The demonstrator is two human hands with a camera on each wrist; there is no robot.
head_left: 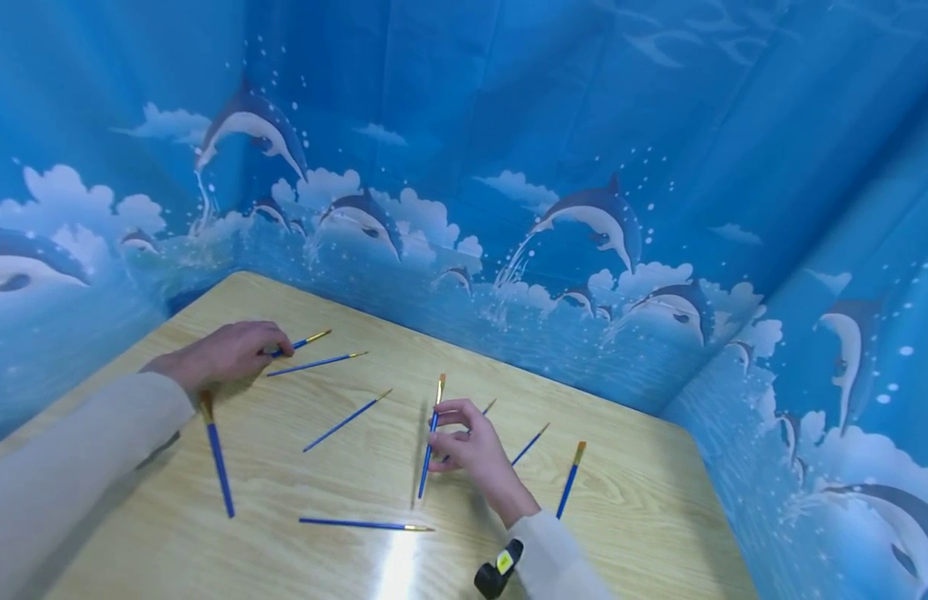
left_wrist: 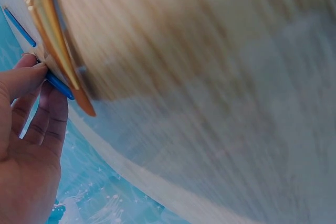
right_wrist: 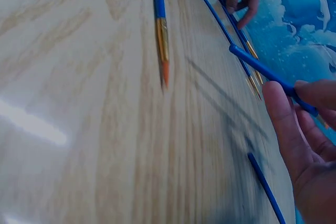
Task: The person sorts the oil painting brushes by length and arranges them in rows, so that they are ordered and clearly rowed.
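At the left end of the table point(head_left: 261, 550), a broad paintbrush point(head_left: 220, 467) lies bristles away from the person. Just beyond it, the left hand point(head_left: 234, 348) pinches the handle of a gold-collared brush point(head_left: 309, 339). Next come two slim brushes point(head_left: 347, 421), both slanting, then one lying crosswise point(head_left: 358, 523) nearer the person. The right hand point(head_left: 471, 442) holds a flat-tipped brush point(head_left: 427, 467) between thumb and fingers, raised above the wood. Past that hand, three more brushes point(head_left: 571, 483) lie slanted.

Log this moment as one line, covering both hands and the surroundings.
left hand: pinches brush | right hand: holds second brush, raised off table | other brushes: spread across table
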